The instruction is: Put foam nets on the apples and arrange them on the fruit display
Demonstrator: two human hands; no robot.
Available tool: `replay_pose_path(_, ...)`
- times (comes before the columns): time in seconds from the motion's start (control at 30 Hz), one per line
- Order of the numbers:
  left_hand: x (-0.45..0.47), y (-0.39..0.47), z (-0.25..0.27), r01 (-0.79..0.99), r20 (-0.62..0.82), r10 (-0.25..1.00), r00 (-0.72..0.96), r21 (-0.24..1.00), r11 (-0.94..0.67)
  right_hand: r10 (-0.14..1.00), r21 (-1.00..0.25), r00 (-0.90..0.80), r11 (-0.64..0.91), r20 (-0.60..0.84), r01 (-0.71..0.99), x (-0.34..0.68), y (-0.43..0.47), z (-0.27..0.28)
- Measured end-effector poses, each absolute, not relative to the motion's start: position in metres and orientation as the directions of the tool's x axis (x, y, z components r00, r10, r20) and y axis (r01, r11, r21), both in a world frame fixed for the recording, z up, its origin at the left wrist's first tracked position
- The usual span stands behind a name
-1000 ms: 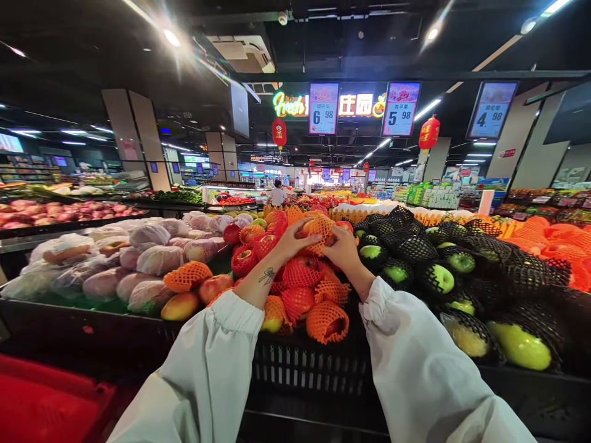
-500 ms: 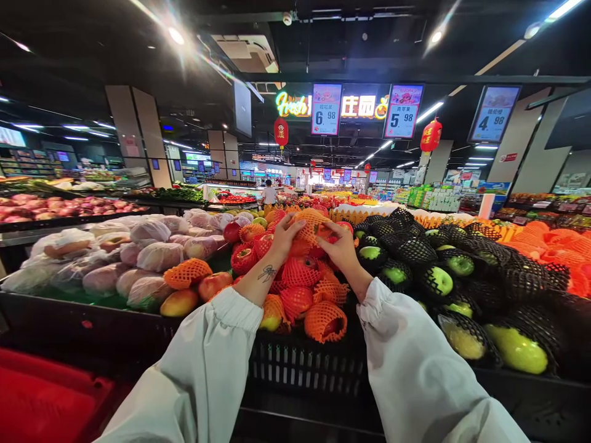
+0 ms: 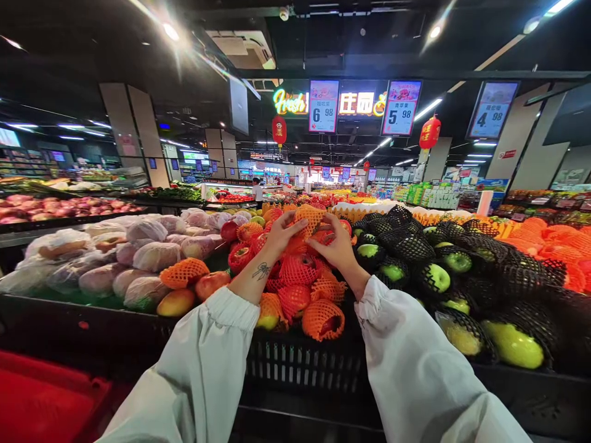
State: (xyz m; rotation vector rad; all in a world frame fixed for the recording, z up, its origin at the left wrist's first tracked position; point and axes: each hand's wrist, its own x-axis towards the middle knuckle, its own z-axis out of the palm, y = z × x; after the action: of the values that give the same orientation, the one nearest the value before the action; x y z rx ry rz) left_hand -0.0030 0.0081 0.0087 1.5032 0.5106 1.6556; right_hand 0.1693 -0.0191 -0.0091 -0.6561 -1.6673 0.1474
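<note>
An apple in an orange foam net (image 3: 308,219) is between my two hands, above the heap of netted apples. My left hand (image 3: 281,232) closes on its left side, with the thumb along the front. On the right side, my right hand (image 3: 338,241) curls round it, its thumb pointing left across the lower front. The far fingertips of both hands are partly hidden. Below lie red apples in red foam nets (image 3: 299,271) and orange ones, including a netted apple (image 3: 323,320) at the near edge of the black slotted crate (image 3: 305,369).
Left of the heap are wrapped round fruits (image 3: 157,255), and a bare yellow-red fruit (image 3: 176,303) by the front rim. Green apples in black nets (image 3: 438,279) fill the right side. A red bin (image 3: 46,400) stands low at left. Price screens (image 3: 323,106) hang overhead.
My right thumb has slid slightly left across the front of the netted apple. Both hands stay at it. The view has shifted a little, and a distant person has moved left.
</note>
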Motion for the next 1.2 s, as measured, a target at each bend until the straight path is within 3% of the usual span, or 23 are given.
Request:
replay_pose_path(0.13, -0.002, 0.011, 0.006, -0.320, 0.573, 0.818, 0.035, 0.782, -0.534, 0.435, -0.369, -0.139, 0.863, 0.890, 0.345, 0.169, -0.026, -0.007)
replay_pose_path(0.33, -0.003, 0.013, 0.002, -0.254, 0.618, 0.775, 0.132, 0.777, -0.576, 0.484, -0.429, -0.056, 0.818, 0.873, 0.383, 0.170, -0.021, -0.008)
replay_pose_path(0.53, -0.005, 0.011, 0.001, -0.192, 0.666, 0.683, 0.300, 0.744, -0.641, 0.391, -0.264, -0.116, 0.785, 0.913, 0.560, 0.173, -0.021, -0.006)
replay_pose_path(0.67, -0.004, 0.011, 0.000, -0.178, 0.699, 0.643, 0.315, 0.708, -0.683, 0.338, -0.283, 0.026, 0.742, 0.941, 0.607, 0.171, -0.023, -0.005)
replay_pose_path(0.77, -0.008, 0.013, 0.001, -0.091, 0.750, 0.621, 0.228, 0.652, -0.753, 0.333, -0.401, 0.224, 0.741, 0.916, 0.539, 0.170, -0.018, -0.005)
replay_pose_path(0.9, -0.016, 0.017, 0.003, 0.080, 0.794, 0.607, 0.029, 0.603, -0.794, 0.454, -0.620, 0.488, 0.741, 0.746, 0.258, 0.171, -0.008, -0.004)
replay_pose_path(1.03, -0.015, 0.015, 0.002, 0.222, 0.787, 0.595, 0.163, 0.558, -0.799, 0.528, -0.655, 0.548, 0.754, 0.649, 0.048, 0.171, -0.008, -0.001)
replay_pose_path(1.2, -0.010, 0.013, 0.000, 0.313, 0.731, 0.630, 0.261, 0.553, -0.772, 0.510, -0.645, 0.522, 0.757, 0.684, 0.106, 0.170, -0.008, -0.004)
